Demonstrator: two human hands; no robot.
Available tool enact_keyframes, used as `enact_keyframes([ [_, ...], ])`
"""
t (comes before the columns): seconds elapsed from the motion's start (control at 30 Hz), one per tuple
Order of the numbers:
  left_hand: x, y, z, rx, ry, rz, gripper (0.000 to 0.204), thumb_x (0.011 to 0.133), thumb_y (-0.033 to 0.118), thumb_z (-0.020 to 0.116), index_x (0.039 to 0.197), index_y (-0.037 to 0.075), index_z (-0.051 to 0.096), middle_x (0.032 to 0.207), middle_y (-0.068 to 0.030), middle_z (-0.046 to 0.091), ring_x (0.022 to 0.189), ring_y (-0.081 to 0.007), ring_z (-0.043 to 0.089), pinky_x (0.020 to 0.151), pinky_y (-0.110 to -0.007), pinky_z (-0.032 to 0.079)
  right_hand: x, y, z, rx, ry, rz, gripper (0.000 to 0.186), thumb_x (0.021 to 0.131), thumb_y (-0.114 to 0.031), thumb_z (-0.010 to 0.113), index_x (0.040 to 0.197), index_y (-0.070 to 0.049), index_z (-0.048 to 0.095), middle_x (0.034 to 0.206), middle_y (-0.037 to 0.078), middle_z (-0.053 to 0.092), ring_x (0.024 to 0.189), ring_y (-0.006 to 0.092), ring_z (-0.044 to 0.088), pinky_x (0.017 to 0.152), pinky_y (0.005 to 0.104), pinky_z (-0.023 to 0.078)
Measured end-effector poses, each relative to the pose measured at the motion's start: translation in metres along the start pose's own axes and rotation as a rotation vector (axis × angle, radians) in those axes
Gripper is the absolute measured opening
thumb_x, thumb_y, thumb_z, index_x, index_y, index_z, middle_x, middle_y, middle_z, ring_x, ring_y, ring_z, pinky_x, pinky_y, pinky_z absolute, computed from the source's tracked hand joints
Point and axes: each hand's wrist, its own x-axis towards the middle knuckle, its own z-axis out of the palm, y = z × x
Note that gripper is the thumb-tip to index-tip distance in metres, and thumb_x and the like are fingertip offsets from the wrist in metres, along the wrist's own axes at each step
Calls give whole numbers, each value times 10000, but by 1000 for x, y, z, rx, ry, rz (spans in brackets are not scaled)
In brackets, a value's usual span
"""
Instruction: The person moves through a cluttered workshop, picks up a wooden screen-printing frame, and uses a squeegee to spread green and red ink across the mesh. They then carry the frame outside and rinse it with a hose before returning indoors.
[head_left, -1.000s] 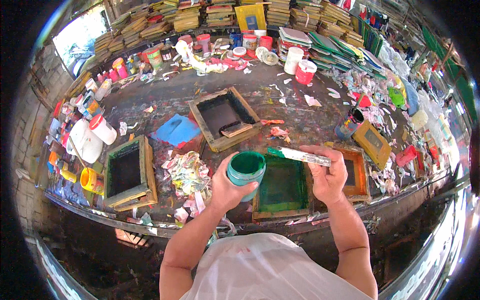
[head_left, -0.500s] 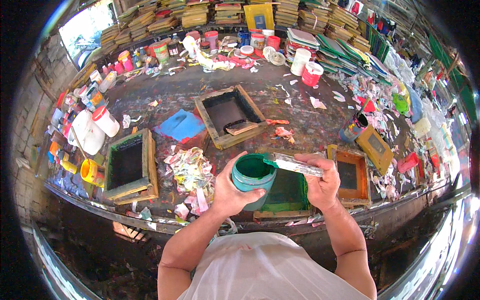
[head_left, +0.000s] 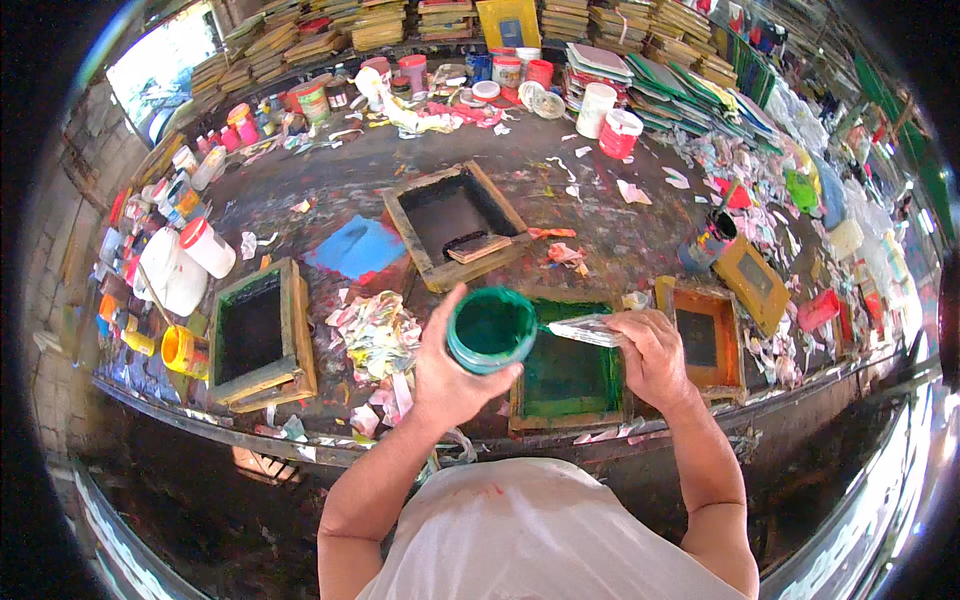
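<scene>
My left hand [head_left: 446, 378] is wrapped round a teal jar [head_left: 478, 360] of dark green ink, its mouth tipped up into view. Between the thumb and fingers of my right hand [head_left: 656, 360] is a flat, pale, ink-stained scraper [head_left: 588, 331]. Its green-smeared tip points left and sits just right of the jar's rim; whether it touches cannot be made out. Beneath both hands lies a wooden screen-printing frame [head_left: 570, 412] with green ink on its mesh, partly hidden by the jar and scraper.
Other printing frames lie around: one dark-meshed [head_left: 455, 225], one at left [head_left: 300, 340], one orange [head_left: 735, 350]. Crumpled stained rags [head_left: 375, 335] sit left of my left hand. A yellow ink pot [head_left: 185, 350] and white tubs [head_left: 207, 247] line the left side; a dark ink can [head_left: 703, 245] stands at right.
The scraper has come away from over the jar's mouth and turned edge-on, lower and to the right. The jar has shifted slightly left and up. More of the green frame shows.
</scene>
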Motion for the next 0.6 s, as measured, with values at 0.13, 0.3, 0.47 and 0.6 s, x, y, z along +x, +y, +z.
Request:
enact_keyframes([
  [0.13,19,-21,10,-27,109,18,1317,732,26,984,1737,-48,136,1477,-167,616,1358,-276,654,1211,-410,500,-22,-12,8,-36,-75,7,397,843,61,719,1211,-89,704,1164,109,819,1051,355,781,905,512,596],
  [0.3,37,-67,33,-205,171,-36,1326,748,-40,960,1748,-23,89,1464,-157,616,1351,-263,655,1199,-403,511,-73,-34,28,-164,-248,53,469,809,-29,748,1271,-111,743,1215,80,814,1131,299,760,933,476,573],
  [0.47,35,-113,48,-182,190,-100,1318,754,22,989,1737,-52,115,1441,-146,658,1358,-259,652,1210,-409,491,-114,-55,47,-238,-400,120,405,845,-103,742,1247,-126,785,1242,62,807,1171,280,738,976,494,557],
  [0.6,25,-124,41,-75,241,-37,1310,781,167,1018,1719,-103,145,1490,-185,639,1417,-282,614,1259,-415,434,-117,-64,57,-164,-358,150,368,853,-104,767,1220,-104,794,1245,75,797,1181,301,727,994,505,554],
])
